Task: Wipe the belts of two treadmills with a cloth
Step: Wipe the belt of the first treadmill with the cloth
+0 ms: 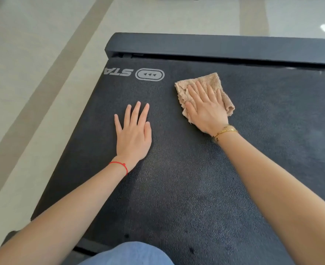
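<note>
A dark textured treadmill belt (177,178) fills most of the head view, with a white logo (149,74) printed near its far left corner. A folded beige terry cloth (211,81) lies on the belt, right of the logo. My right hand (205,108) presses flat on the cloth with straight, spread fingers, covering its middle. My left hand (133,133) rests flat on the bare belt to the left of the cloth, fingers straight, holding nothing.
The treadmill's black end cover (215,46) runs across the far edge of the belt. Pale tiled floor (43,54) with darker stripes lies to the left and beyond. A knee in blue denim (127,254) sits at the bottom edge.
</note>
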`<state>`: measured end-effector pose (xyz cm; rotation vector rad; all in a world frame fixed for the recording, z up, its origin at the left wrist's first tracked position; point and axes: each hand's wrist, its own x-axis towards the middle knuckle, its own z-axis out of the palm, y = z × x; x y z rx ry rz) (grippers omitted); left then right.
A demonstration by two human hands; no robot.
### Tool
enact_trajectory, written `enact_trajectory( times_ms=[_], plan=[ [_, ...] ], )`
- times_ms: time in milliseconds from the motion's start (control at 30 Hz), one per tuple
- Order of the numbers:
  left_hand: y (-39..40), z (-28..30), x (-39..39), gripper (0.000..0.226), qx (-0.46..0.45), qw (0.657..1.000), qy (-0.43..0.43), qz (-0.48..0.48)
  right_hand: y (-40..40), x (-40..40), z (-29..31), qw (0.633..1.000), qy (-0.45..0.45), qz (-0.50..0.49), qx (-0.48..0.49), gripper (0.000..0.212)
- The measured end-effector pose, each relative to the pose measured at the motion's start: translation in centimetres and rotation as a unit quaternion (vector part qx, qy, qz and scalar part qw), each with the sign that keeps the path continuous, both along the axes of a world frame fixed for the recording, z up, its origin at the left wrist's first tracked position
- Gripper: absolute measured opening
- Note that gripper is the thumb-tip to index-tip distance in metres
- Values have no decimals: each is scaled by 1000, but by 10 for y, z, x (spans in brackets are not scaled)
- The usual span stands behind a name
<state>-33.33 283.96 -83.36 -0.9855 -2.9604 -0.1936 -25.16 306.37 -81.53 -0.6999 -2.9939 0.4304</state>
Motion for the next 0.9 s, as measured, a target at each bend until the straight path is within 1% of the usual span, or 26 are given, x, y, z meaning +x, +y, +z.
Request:
enact_trajectory(
  times_ms=[67,133,233,333,433,533,600,700,800,867,900],
  plan=[
    [0,1,0,56,-4,1000,1,0,-4,-6,-1,1000,8,9,-13,55],
    [0,2,0,57,-8,1000,1,2,0,-6,-2,999,10,44,-10,56],
    [0,1,0,56,-7,1000,4,0,22,-21,1,996,-1,85,-2,56],
    [2,1,-1,56,-6,1000,3,3,39,-57,0,999,-12,44,-12,58],
    [3,3,-1,56,-8,1000,-1,2,38,-81,-1,1000,-19,-2,-21,59],
    [0,4,-2,56,-4,1000,-5,6,38,-74,-1,1000,-11,12,-14,59],
    [-1,4,-2,56,-4,1000,-4,7,54,-60,0,1000,-11,5,-5,60],
    [0,5,-1,56,-4,1000,-7,6,83,-36,3,997,-34,-66,-10,60],
    [1,5,0,56,-7,1000,0,8,82,-37,5,993,-34,-109,-18,59],
    [2,5,0,56,-12,1000,4,6,69,-47,8,994,-31,-100,-30,58],
    [2,5,0,56,-14,1000,5,6,60,-52,9,996,-36,-78,-35,57]
  ],
)
